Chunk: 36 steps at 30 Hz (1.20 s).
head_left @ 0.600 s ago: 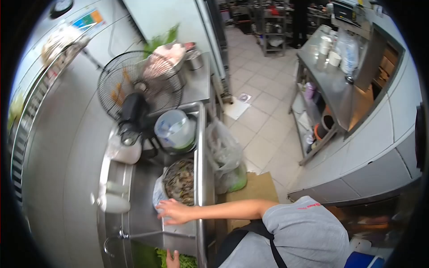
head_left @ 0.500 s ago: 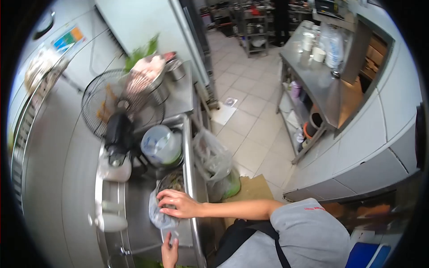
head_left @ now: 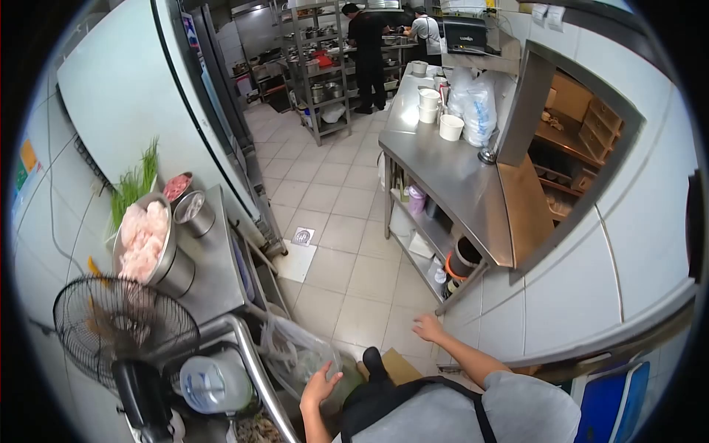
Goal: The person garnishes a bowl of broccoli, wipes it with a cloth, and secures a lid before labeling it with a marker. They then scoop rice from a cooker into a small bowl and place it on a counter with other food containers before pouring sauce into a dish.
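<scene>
My left hand (head_left: 320,385) is beside the sink rim (head_left: 264,378), its thumb and fingers apart and nothing in them. Close to it hangs a clear plastic bag (head_left: 295,347) with some contents, at the sink's outer side. Out over the floor to the right, my right hand (head_left: 427,328) holds nothing, its fingers loosely bent and open. In the sink stands a translucent plastic tub (head_left: 216,384). Below it, partly cut off by the frame, is a container of dark, mixed scraps (head_left: 255,428).
A black fan (head_left: 122,332) stands over the sink. Raw pale meat (head_left: 144,240) fills a steel pot on the left counter. Right is a steel counter (head_left: 443,173) with white tubs (head_left: 451,127). Two people (head_left: 367,55) work at the back. A tiled floor (head_left: 347,251) runs between.
My view has swung up and right, away from the sink. My right hand has left the bag in the sink and moved right over the floor. My left hand has risen beside the rim.
</scene>
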Motion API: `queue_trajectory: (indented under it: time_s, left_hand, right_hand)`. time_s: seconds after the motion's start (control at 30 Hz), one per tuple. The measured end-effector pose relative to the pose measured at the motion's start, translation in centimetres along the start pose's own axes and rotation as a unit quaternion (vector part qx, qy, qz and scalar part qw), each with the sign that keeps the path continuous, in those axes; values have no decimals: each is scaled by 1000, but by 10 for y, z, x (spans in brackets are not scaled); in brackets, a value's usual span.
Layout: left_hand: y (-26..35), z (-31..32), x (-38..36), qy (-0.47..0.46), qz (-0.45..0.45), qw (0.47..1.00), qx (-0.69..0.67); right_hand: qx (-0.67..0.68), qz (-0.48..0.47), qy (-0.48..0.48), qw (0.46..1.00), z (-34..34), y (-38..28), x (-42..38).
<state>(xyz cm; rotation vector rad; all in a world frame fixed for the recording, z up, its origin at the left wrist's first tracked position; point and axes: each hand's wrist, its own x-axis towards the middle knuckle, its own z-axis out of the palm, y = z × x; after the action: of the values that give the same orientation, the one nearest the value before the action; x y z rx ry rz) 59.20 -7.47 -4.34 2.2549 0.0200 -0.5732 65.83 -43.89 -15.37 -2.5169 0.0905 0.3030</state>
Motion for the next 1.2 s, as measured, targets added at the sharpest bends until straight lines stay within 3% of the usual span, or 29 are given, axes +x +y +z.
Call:
queue_trajectory:
  time_s: [0.07, 0.17, 0.37, 0.47, 0.53, 0.63, 0.77, 0.83, 0.87, 0.97, 1.03, 1.1, 1.17, 1.2]
  left_hand:
    - [6, -20, 33, 22, -9, 1000, -7]
    - [0, -43, 100, 60, -5, 998, 5]
    - [48, -104, 228, -8, 39, 999, 24]
    - [55, -128, 301, -31, 27, 998, 42]
    - [74, -143, 343, -11, 30, 996, 85]
    - [82, -161, 403, -8, -23, 998, 53]
    - [109, -193, 483, -2, -49, 992, 116]
    - [117, -211, 521, 15, -31, 995, 95]
    - [122, -220, 539, 33, -25, 995, 96]
    - [125, -248, 608, 42, 6, 995, 92]
    - [121, -263, 661, 4, -39, 995, 95]
    - [117, -282, 720, -56, 3, 994, 96]
    - [139, -302, 780, -79, 40, 988, 128]
    - [158, -311, 813, -101, 57, 985, 128]
  right_hand:
    - [-62, 49, -31, 996, -6, 27, 14]
    - [-26, 103, -1, 994, -22, 55, 67]
    - [-42, 149, 59, 986, -49, 37, 191]
    - [51, 124, 46, 990, -60, 34, 284]
    - [275, 246, -48, 928, -94, -16, 339]
    - [397, 235, -63, 885, -94, -31, 449]
    - [477, 206, -75, 851, -114, -70, 580]
    - [576, 245, -61, 777, -114, -82, 640]
    - [579, 246, -60, 775, -113, -91, 663]
    - [594, 260, 46, 760, -128, -104, 748]
    - [680, 385, 232, 580, -128, -84, 809]
    - [712, 392, 326, 483, -157, -75, 835]
    - [468, 452, 528, 545, -97, 17, 922]
    - [471, 457, 542, 525, -106, 23, 923]
